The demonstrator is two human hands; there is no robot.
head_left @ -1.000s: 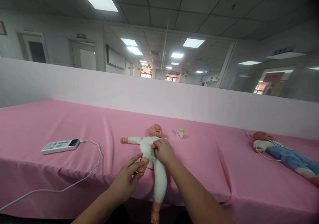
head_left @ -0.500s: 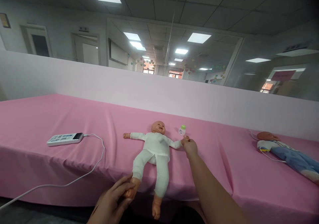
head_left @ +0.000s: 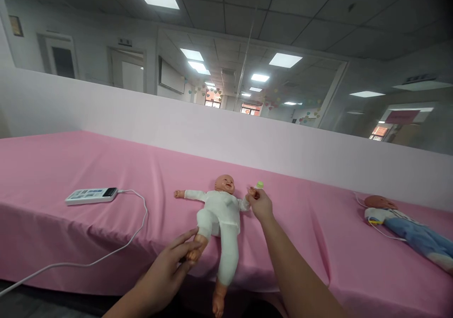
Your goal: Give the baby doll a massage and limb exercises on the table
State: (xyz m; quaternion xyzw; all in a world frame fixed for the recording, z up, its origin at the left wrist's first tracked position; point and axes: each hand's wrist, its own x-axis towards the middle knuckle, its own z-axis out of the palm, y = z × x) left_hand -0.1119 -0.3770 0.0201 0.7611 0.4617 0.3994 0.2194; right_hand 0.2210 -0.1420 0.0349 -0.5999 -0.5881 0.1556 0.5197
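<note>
A baby doll (head_left: 222,209) in a white top and trousers lies on its back on the pink-covered table (head_left: 120,167), head toward the wall. My left hand (head_left: 173,261) is closed around the doll's foot on the left of the picture, and that leg is bent at the knee. With my right hand (head_left: 261,204) I grip the doll's hand on the right side, its arm bent up near the shoulder. Just behind my right hand stands a small bottle with a green cap (head_left: 260,185), mostly hidden by that hand. The doll's other leg hangs over the table's front edge.
On the left lies a white handheld device (head_left: 91,196) with a dark screen, its white cable (head_left: 123,247) running off the table's front. A second doll (head_left: 406,223) in blue and white lies at the far right. A low white wall with glass above stands behind.
My left hand has pushed the doll's foot up and inward, bending the knee more. My right hand has brought the doll's hand up toward its shoulder, covering much of the bottle.
</note>
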